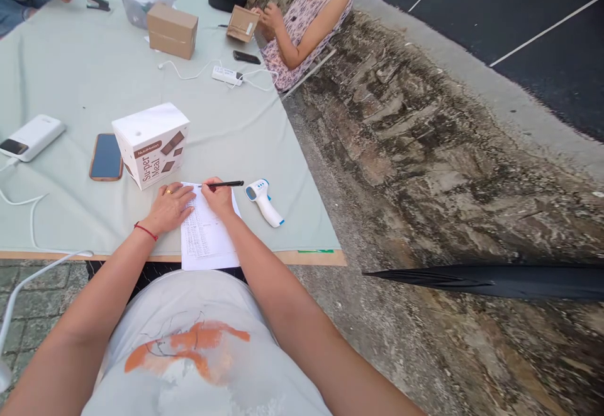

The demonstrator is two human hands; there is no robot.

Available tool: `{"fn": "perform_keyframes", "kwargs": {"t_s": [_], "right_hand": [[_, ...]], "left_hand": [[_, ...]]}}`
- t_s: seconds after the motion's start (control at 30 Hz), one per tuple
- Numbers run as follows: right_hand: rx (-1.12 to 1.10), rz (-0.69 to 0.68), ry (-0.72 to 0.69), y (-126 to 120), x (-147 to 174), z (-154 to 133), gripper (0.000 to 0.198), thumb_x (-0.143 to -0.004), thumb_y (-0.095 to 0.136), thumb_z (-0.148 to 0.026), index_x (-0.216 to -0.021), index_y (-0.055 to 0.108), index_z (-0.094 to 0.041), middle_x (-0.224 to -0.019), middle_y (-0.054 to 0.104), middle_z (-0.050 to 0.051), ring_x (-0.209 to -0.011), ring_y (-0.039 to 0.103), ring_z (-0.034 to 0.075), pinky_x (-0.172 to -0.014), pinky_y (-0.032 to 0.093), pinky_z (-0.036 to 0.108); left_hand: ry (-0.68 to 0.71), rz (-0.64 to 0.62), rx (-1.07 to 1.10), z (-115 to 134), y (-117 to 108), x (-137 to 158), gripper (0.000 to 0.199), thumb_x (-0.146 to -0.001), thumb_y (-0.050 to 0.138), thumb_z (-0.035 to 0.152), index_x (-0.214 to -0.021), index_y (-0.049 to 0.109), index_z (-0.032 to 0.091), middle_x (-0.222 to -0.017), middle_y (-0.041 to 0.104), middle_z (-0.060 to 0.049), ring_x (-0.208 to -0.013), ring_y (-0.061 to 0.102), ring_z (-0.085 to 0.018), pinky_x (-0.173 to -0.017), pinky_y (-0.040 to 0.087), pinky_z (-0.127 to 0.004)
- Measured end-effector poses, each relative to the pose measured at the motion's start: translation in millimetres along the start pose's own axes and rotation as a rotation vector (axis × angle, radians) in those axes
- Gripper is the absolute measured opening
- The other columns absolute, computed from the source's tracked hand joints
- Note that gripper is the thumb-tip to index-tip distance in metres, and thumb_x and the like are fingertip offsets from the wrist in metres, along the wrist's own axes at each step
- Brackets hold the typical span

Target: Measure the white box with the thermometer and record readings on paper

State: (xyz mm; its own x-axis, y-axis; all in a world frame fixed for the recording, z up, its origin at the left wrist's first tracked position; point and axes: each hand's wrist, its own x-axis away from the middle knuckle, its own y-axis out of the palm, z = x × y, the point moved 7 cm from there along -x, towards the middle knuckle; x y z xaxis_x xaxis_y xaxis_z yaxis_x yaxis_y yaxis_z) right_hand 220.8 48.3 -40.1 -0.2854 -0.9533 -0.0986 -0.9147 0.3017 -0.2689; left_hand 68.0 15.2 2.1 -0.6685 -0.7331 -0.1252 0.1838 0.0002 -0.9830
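Observation:
A sheet of paper (207, 240) with rows of handwriting lies at the table's front edge, slightly over it. My left hand (170, 207) rests flat on its left side, fingers spread, a ring and a red string bracelet on it. In my right hand (218, 199) a black pen (229, 184) is pinched, its tip near the top of the page. Just right of that hand lies a white and blue infrared thermometer (264, 202). Behind my left hand stands a white "Super Meal" box (151, 142), with a phone (106, 158) lying beside it.
A white power bank (33, 137) with a cable lies at left. Farther back are a cardboard box (172, 31), a plastic basket (134, 10), a power strip (227, 75) and a black phone (246, 57). A seated person (306, 32) holds a small carton (242, 24).

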Motion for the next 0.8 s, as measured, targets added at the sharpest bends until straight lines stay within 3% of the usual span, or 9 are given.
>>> {"fn": "perform_keyframes", "kwargs": {"t_s": [0.8], "right_hand": [[-0.037,0.026,0.03,-2.1,2.4,-5.3,0.008,-0.071,0.055,-0.027,-0.073,0.059,-0.021,-0.068,0.062,-0.003,-0.068,0.057,0.015,-0.07,0.046,0.027]], "left_hand": [[-0.003,0.005,0.02,-0.3,-0.8,-0.3,0.041,-0.098,0.043,0.036,-0.13,0.061,0.019,-0.146,0.054,-0.008,-0.135,0.043,-0.035,-0.108,0.032,-0.055]]}}
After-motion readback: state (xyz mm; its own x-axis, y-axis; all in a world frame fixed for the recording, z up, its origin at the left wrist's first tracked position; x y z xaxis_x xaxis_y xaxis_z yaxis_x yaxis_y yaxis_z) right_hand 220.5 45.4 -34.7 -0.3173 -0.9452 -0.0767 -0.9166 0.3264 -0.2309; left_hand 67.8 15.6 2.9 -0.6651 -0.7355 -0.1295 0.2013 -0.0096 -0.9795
